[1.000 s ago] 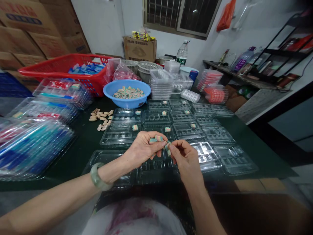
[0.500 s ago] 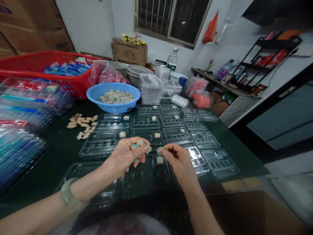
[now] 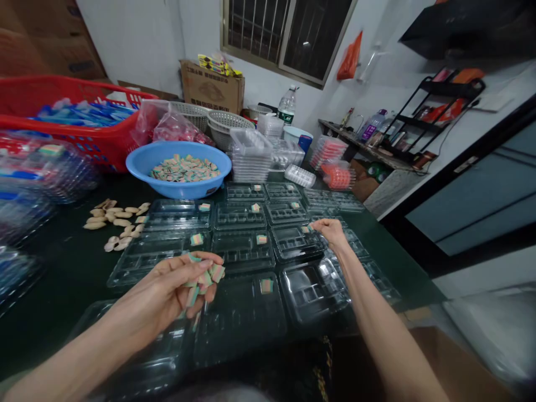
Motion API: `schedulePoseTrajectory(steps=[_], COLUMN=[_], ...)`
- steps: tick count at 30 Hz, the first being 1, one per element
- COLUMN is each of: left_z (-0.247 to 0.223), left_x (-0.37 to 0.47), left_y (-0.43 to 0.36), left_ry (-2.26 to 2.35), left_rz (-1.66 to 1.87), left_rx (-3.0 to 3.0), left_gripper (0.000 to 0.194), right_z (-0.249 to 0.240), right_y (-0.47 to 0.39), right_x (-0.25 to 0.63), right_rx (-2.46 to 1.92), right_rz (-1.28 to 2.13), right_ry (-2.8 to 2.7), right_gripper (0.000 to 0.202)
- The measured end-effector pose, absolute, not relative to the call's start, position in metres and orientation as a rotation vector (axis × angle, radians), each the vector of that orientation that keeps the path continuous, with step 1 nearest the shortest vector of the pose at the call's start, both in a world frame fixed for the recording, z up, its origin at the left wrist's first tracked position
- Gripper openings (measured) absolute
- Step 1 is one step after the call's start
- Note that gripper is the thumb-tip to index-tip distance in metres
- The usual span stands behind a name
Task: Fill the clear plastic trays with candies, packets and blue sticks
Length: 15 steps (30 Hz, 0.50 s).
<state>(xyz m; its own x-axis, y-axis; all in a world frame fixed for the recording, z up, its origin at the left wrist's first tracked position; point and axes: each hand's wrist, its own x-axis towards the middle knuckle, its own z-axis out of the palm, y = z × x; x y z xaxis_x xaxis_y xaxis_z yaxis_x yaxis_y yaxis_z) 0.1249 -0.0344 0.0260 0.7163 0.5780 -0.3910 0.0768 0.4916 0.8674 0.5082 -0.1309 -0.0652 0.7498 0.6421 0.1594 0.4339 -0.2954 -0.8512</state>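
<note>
My left hand (image 3: 184, 285) is closed round several small striped pieces (image 3: 204, 279) in pink, cream and green, over the near clear trays. Farther right, my right hand (image 3: 330, 230) pinches at a striped piece (image 3: 310, 227) beside another one in the upper right of a clear tray (image 3: 288, 243). Rows of clear compartment trays lie on the dark green table, many with one striped piece, such as the piece (image 3: 266, 286) in a near tray. A blue basin (image 3: 180, 188) behind my left hand holds a heap of these pieces.
Peanuts (image 3: 121, 214) lie left of the trays. Stacked filled packs (image 3: 46, 167) and a red basket (image 3: 104, 146) stand at the left. Behind the trays are stacked clear containers (image 3: 250, 162), a water bottle (image 3: 287, 106) and pink packs (image 3: 329, 152).
My right hand has moved right and farther away, from the near middle trays to a tray farther right. My left hand has shifted left and nearer. The view has turned slightly.
</note>
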Motion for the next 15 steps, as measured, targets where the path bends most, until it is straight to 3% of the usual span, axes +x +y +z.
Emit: schedulePoseTrajectory(steps=[7, 15], left_z=[0.017, 0.014], left_x=[0.123, 0.127], left_y=[-0.031, -0.036], left_ry=[0.721, 0.719], left_rz=[0.299, 0.277], left_rx=[1.021, 1.017], left_gripper=[0.021, 0.024], right_z=[-0.054, -0.036], right_y=[-0.120, -0.112], right_x=[0.533, 0.527], right_rx=[-2.167, -2.376], right_rz=[0.288, 0.247], right_ry=[-1.177, -1.426], right_gripper=[0.009, 0.007])
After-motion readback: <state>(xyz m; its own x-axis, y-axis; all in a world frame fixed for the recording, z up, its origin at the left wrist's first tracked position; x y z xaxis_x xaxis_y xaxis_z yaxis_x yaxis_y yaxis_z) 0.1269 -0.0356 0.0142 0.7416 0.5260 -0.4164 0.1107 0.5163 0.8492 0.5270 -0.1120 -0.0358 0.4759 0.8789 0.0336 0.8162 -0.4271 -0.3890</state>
